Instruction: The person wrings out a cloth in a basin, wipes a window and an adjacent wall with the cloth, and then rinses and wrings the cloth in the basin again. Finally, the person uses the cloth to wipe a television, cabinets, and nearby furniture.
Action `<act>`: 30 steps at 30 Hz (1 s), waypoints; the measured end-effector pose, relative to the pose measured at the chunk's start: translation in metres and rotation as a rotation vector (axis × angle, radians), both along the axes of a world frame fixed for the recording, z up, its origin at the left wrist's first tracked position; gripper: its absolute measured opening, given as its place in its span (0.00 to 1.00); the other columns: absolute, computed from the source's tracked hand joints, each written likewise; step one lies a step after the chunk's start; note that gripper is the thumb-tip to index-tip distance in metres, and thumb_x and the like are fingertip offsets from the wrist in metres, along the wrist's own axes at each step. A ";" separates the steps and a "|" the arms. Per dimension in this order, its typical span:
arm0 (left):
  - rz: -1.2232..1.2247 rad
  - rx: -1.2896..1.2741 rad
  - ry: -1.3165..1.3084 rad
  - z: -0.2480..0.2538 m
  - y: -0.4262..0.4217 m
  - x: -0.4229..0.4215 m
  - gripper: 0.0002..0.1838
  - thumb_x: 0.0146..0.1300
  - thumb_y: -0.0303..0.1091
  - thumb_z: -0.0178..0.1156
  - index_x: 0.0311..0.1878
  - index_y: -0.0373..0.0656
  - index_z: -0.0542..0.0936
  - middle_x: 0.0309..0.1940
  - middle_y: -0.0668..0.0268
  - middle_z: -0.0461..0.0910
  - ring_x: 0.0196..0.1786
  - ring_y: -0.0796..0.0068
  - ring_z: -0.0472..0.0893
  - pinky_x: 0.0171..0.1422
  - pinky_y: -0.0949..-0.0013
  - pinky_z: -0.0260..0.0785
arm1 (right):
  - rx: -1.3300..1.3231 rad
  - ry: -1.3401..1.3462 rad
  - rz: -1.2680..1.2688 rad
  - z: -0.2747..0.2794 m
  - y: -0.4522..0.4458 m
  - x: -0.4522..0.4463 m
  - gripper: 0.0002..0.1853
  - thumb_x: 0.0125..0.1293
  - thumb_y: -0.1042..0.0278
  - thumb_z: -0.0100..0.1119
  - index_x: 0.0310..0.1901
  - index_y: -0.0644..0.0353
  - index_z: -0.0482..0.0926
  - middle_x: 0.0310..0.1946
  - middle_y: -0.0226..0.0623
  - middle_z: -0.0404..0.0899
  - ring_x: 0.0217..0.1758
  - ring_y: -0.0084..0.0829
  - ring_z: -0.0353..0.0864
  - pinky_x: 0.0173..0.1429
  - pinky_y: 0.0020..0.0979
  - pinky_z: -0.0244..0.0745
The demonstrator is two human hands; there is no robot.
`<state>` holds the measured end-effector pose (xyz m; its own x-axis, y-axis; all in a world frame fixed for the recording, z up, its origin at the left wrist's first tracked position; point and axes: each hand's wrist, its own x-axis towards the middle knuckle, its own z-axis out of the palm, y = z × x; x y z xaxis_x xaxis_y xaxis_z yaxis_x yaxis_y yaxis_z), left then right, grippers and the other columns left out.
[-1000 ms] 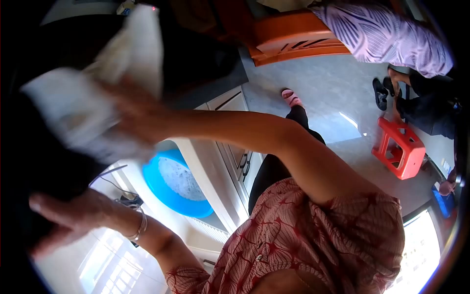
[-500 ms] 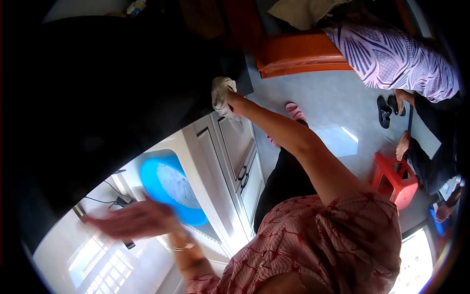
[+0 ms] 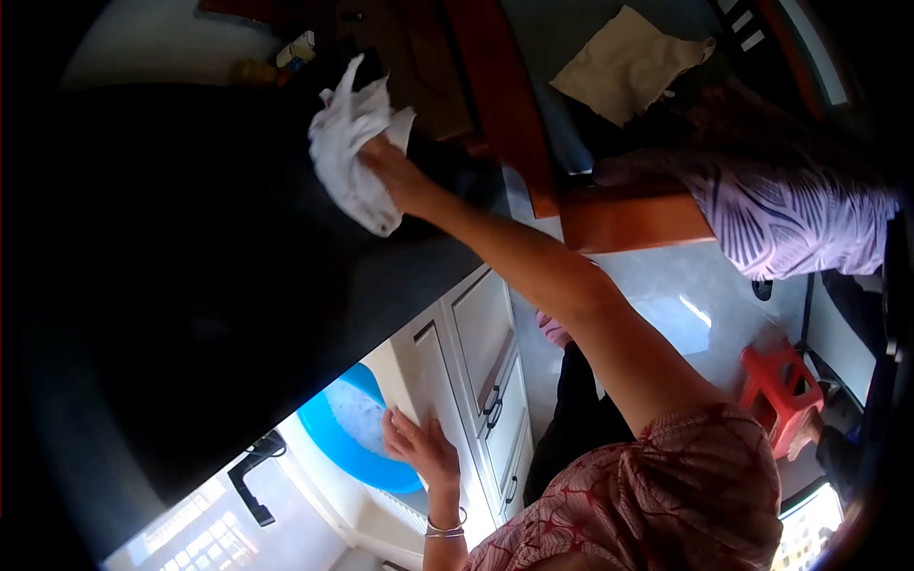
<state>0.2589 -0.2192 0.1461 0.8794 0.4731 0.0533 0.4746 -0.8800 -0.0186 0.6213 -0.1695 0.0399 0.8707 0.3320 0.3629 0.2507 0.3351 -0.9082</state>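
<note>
My right hand [image 3: 386,171] grips a crumpled white cloth [image 3: 347,152] at the end of my outstretched arm. The cloth lies over the large black surface [image 3: 209,257], and part of my fingers is hidden in its folds. Lower down, my left hand [image 3: 424,452] rests on the front rim of the white sink [image 3: 395,366], fingers apart and holding nothing. Just beside those fingers a blue basin [image 3: 328,443] with whitish, sudsy-looking contents sits in the sink, partly covered by the black surface's edge.
White cabinet doors [image 3: 476,319] with dark handles run below the sink. A black faucet-like fitting [image 3: 249,490] stands at lower left. To the right are a wooden seat [image 3: 633,219] with a beige cloth [image 3: 624,67], a person in patterned clothing [image 3: 800,214] and a red stool [image 3: 781,390].
My right hand has carried the cloth up and left, from the black surface's corner further onto it. My left hand has come right and down onto the sink rim. The view has shifted.
</note>
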 end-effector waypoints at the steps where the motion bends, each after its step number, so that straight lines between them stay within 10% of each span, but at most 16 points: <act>1: 0.011 -0.006 0.009 0.000 -0.001 0.002 0.27 0.59 0.27 0.50 0.61 0.36 0.54 0.57 0.45 0.55 0.57 0.47 0.57 0.57 0.51 0.48 | 0.102 0.325 0.244 -0.033 0.013 0.009 0.20 0.65 0.63 0.40 0.57 0.63 0.61 0.56 0.41 0.62 0.58 0.32 0.62 0.62 0.27 0.55; 3: 0.035 0.007 0.011 0.000 -0.002 0.006 0.27 0.59 0.28 0.49 0.61 0.36 0.55 0.57 0.45 0.56 0.56 0.48 0.59 0.57 0.52 0.49 | 0.387 0.934 0.151 -0.018 -0.019 0.008 0.21 0.67 0.59 0.35 0.58 0.60 0.61 0.52 0.35 0.67 0.53 0.28 0.66 0.59 0.27 0.59; 5: 0.020 0.022 0.014 -0.001 0.000 0.004 0.26 0.60 0.29 0.49 0.61 0.36 0.55 0.57 0.45 0.57 0.56 0.48 0.60 0.57 0.52 0.49 | 0.426 1.233 0.235 -0.120 0.006 0.010 0.22 0.68 0.54 0.33 0.58 0.57 0.61 0.52 0.32 0.67 0.53 0.25 0.66 0.58 0.25 0.59; 12: 0.015 0.078 -0.044 -0.005 -0.002 0.000 0.25 0.62 0.34 0.47 0.62 0.38 0.56 0.57 0.49 0.59 0.55 0.49 0.61 0.56 0.53 0.51 | 0.168 1.194 0.273 -0.180 -0.038 -0.067 0.21 0.67 0.57 0.33 0.58 0.58 0.60 0.53 0.33 0.65 0.55 0.27 0.64 0.59 0.27 0.58; 19: 0.137 0.242 -0.085 -0.020 -0.012 -0.003 0.26 0.57 0.30 0.51 0.60 0.38 0.60 0.57 0.54 0.64 0.54 0.52 0.64 0.55 0.55 0.53 | -0.051 0.801 0.329 -0.137 -0.054 -0.071 0.21 0.67 0.60 0.34 0.59 0.59 0.59 0.55 0.35 0.64 0.57 0.28 0.62 0.60 0.28 0.57; 23: 0.318 0.317 -0.154 -0.030 -0.035 0.013 0.26 0.60 0.40 0.50 0.60 0.41 0.62 0.56 0.57 0.66 0.55 0.57 0.66 0.55 0.58 0.55 | -0.334 -0.370 0.001 -0.127 -0.047 -0.038 0.20 0.63 0.60 0.42 0.52 0.63 0.64 0.51 0.45 0.66 0.55 0.38 0.64 0.58 0.32 0.59; 30: 0.447 0.698 -0.237 -0.063 -0.026 0.016 0.23 0.60 0.47 0.50 0.55 0.45 0.69 0.47 0.63 0.74 0.47 0.65 0.73 0.50 0.63 0.61 | -0.338 -0.467 -0.018 -0.201 -0.030 -0.011 0.22 0.59 0.58 0.47 0.51 0.63 0.65 0.50 0.50 0.65 0.54 0.43 0.64 0.57 0.34 0.59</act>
